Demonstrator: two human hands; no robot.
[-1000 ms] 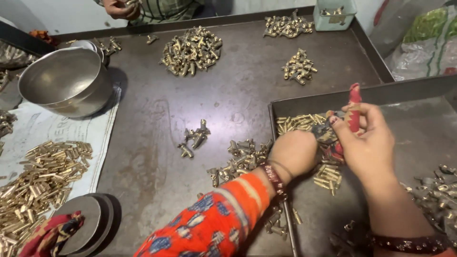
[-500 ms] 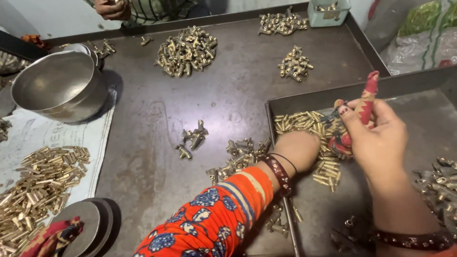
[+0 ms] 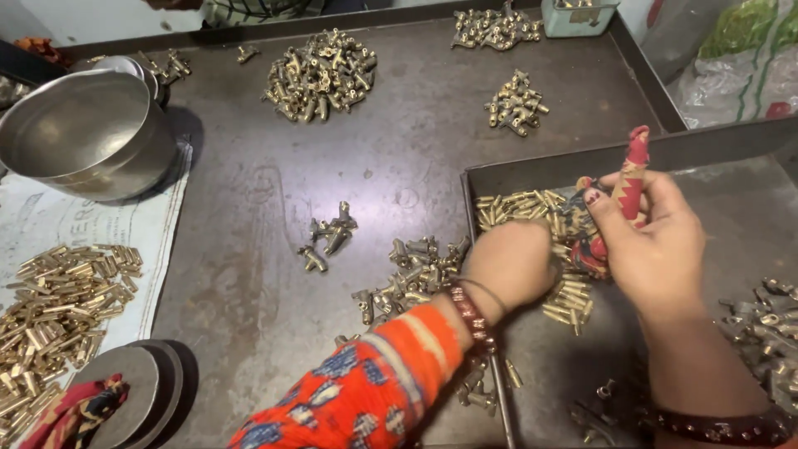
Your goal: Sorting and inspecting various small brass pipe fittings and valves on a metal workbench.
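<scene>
My left hand [image 3: 514, 264] is closed over a heap of small brass tubes [image 3: 522, 208] inside a shallow dark metal tray [image 3: 582, 162]; what its fingers hold is hidden. My right hand [image 3: 652, 241] grips a tool with a red patterned cloth-wrapped handle [image 3: 632, 179], held upright over the same heap. Both hands meet at the heap's right side. Just left of the tray's edge lies a loose cluster of brass fittings [image 3: 416, 270].
A steel bowl [image 3: 79, 133] stands far left on the metal table. Brass piles lie at the back [image 3: 320, 75], [image 3: 514, 101], [image 3: 495, 27]. More brass tubes [image 3: 58, 295] rest on paper at left. Grey fittings [image 3: 769, 328] sit at the tray's right. Another person's torso [image 3: 249, 8] is across the table.
The view shifted slightly. My right hand with the red-handled tool has dropped a little toward the heap, and my left hand stays pressed on the brass tubes.
</scene>
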